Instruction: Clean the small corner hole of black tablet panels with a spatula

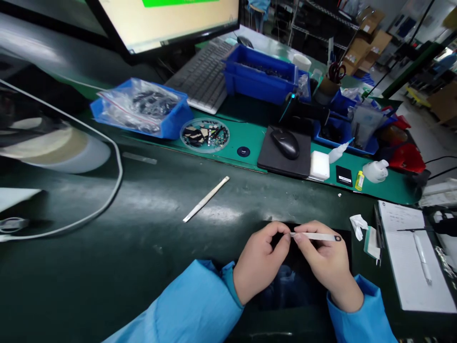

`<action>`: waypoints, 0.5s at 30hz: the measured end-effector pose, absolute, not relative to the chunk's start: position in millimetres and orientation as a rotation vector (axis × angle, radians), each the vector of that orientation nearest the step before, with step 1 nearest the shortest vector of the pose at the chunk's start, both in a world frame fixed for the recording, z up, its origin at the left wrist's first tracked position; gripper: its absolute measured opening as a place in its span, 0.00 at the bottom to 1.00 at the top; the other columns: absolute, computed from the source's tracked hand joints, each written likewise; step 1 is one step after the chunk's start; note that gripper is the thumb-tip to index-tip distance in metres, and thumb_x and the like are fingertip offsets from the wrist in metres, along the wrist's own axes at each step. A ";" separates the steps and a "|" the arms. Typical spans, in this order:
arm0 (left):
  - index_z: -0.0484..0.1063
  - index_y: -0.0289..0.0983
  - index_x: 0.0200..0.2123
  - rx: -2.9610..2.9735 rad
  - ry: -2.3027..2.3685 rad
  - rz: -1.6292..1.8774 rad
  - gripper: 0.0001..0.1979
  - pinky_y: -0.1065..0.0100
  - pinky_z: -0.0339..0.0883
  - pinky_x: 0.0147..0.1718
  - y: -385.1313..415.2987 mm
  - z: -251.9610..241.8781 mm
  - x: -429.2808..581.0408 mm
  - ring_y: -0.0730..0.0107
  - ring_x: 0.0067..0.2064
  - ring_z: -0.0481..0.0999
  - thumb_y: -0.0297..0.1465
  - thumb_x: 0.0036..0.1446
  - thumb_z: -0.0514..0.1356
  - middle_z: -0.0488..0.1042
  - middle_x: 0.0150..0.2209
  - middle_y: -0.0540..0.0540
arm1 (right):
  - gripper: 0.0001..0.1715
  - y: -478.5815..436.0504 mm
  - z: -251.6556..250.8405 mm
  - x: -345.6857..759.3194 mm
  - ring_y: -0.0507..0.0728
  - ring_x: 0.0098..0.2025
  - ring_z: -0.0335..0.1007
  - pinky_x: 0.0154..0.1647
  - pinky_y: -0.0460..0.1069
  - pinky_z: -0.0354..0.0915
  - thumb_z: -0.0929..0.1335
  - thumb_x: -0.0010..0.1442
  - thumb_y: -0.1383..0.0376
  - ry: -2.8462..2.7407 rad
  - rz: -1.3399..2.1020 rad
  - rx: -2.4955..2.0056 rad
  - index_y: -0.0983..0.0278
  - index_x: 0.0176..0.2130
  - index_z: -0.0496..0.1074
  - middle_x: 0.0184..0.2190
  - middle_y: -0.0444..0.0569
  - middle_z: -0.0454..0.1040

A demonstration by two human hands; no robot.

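Note:
My left hand (260,262) and my right hand (321,252) meet low in the view, above a glossy black panel (342,247). Between them is a narrow pale strip with a dark ring at its right end (316,236). My right thumb and forefinger pinch it, and my left fingertips close on its left end. A similar pale strip (206,199) lies alone on the dark green bench (143,252), to the left and farther away. Both blue sleeves (200,305) rest near the bench's near edge.
A notebook with a white pen (410,252) and a crumpled tissue (358,226) lie to the right. Beyond stand a round parts dish (204,135), blue bins (259,75), a bagged parts tray (141,107), keyboard (200,76), mouse (284,143), and several bottles. A pale cable (119,171) curves left.

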State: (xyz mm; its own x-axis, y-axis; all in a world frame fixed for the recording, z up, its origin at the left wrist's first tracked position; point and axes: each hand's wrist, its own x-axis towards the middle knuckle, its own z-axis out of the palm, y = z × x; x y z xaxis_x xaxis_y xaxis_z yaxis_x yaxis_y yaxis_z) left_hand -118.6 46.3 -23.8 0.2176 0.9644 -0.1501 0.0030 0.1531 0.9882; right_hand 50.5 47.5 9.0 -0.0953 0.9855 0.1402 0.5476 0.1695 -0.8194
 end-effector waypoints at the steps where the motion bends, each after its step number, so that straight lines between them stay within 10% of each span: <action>1: 0.74 0.40 0.37 1.182 1.120 0.941 0.08 0.68 0.66 0.38 46.6 -23.4 -118.2 0.68 0.35 0.73 0.35 0.67 0.58 0.75 0.33 0.52 | 0.05 48.8 10.5 50.8 0.53 0.32 0.78 0.32 0.48 0.71 0.73 0.66 0.62 -1.799 0.760 -1.462 0.59 0.38 0.80 0.31 0.45 0.80; 15: 0.74 0.40 0.33 1.181 1.207 0.878 0.07 0.66 0.64 0.35 49.7 -20.3 -119.0 0.67 0.32 0.72 0.33 0.61 0.57 0.74 0.29 0.51 | 0.08 51.0 18.3 57.5 0.53 0.28 0.76 0.29 0.47 0.70 0.73 0.65 0.63 -1.853 0.651 -1.453 0.58 0.33 0.79 0.27 0.43 0.79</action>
